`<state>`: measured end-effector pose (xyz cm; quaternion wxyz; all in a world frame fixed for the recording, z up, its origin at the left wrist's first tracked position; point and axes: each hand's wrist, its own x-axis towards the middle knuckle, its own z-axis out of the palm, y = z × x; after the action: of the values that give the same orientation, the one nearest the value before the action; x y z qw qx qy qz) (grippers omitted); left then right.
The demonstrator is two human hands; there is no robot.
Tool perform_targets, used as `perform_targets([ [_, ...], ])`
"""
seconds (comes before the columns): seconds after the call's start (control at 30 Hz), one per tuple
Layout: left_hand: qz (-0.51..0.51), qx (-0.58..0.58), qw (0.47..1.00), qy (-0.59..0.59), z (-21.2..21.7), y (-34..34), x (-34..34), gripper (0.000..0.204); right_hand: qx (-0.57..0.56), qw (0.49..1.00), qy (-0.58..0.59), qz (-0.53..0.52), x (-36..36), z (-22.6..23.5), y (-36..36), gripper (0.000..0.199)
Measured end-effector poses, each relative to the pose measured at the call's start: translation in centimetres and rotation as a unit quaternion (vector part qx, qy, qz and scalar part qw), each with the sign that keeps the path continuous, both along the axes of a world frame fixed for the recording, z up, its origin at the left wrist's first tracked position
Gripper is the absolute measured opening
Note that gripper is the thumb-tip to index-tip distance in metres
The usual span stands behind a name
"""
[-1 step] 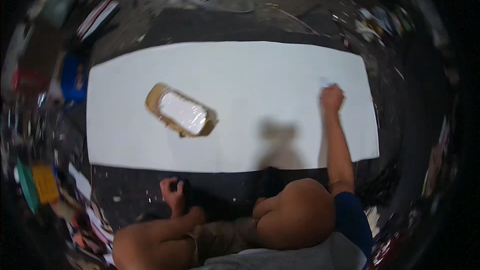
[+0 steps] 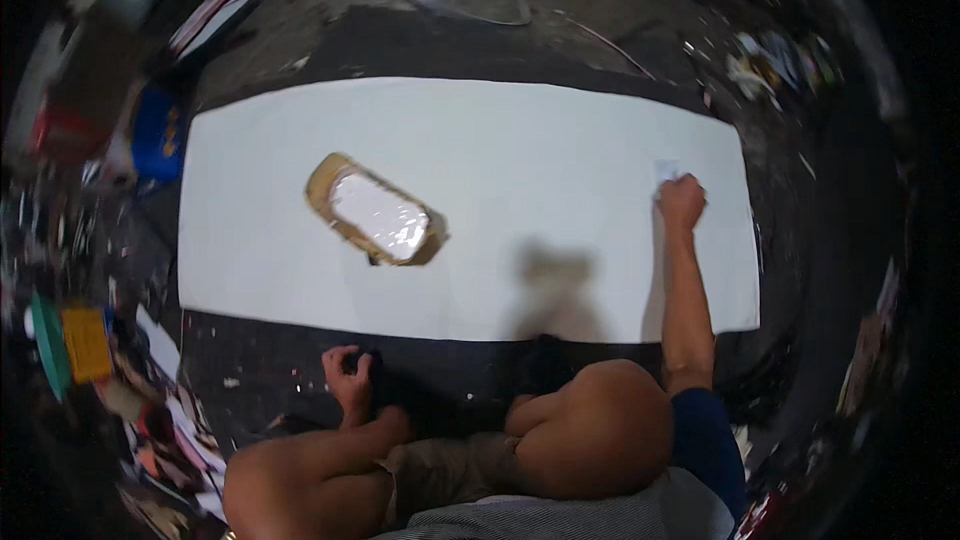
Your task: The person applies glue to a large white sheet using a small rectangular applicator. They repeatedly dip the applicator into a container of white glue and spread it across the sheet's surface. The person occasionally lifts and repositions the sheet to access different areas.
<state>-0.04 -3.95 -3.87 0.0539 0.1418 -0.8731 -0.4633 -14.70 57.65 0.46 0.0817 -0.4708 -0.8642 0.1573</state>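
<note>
A large white sheet or board (image 2: 500, 180) lies on the dark floor in front of me. Stretched over its right part, my right hand (image 2: 683, 202) is closed low against the surface. A small pale bluish patch (image 2: 666, 170) shows just beyond its fingers; what they pinch is hidden. By my left knee, my left hand (image 2: 348, 380) is half curled, with a gap between thumb and fingers and nothing visible in it. On the left of the sheet, an oblong tan tray-like thing (image 2: 322, 185) with a glossy white inside (image 2: 380, 215) sits slantwise, apart from both hands.
A blue container (image 2: 155, 135) and a red thing (image 2: 65, 132) stand left of the sheet. Green and yellow items (image 2: 86, 343) and scattered scraps lie nearer on the left. A loose pale hose or cord (image 2: 450, 12) and more clutter (image 2: 780, 70) lie beyond it.
The whole view has turned slightly, shifting the sheet and tray within the picture. My right hand keeps its place beside the pale patch, and my left hand stays by the knee.
</note>
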Motion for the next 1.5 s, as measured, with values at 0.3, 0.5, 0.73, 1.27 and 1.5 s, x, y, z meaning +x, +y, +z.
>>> perform_targets([
  [0.3,0.04,0.021,0.999,-0.021,0.5,-1.4,0.1,0.018,-0.121,0.796,0.097,0.585,-8.4,8.3,-36.7,0.014],
  [0.5,0.047,0.075,0.996,-0.002,0.0,-0.4,-0.2,0.017,0.071,0.691,-0.039,0.718,-9.6,3.9,-40.8,0.011],
  [0.73,0.028,-0.002,1.0,-0.01,-0.9,-1.2,-0.3,0.014,0.077,0.709,0.057,0.699,-8.8,5.0,-38.2,0.013],
  [1.27,-0.01,0.037,0.999,0.02,-1.8,-1.3,-0.1,0.012,-0.461,0.771,0.361,0.252,-2.4,3.6,-30.7,0.016],
  [1.5,-0.021,0.06,0.998,-0.013,-3.1,-1.8,0.2,0.012,-0.236,0.925,0.125,0.272,5.3,-3.0,-24.5,0.014],
])
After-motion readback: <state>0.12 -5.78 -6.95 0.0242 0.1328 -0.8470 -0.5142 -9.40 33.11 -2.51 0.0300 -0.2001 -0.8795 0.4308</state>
